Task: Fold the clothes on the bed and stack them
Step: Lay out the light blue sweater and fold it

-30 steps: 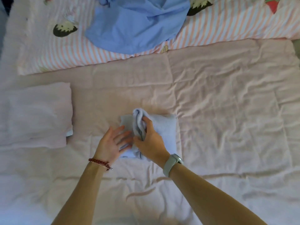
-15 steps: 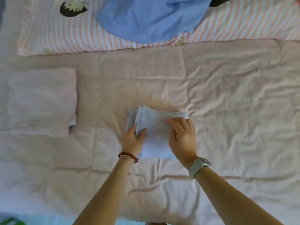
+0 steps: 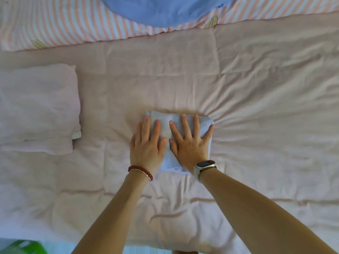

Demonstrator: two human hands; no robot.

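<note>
Folded pink garment (image 3: 36,109) lies far left. Left hand (image 3: 146,145) and right hand (image 3: 190,145) — fingers straight, gripping nothing — press the pale-blue folded garment (image 3: 203,123) mid-bed. Risk: folds spring open on release — soft quilt (image 3: 256,88) underneath.

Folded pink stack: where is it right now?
Head view, left side: the folded pink stack lies on the pink bedspread, apart from the light blue folded garment to its right and below the striped quilt.
</note>
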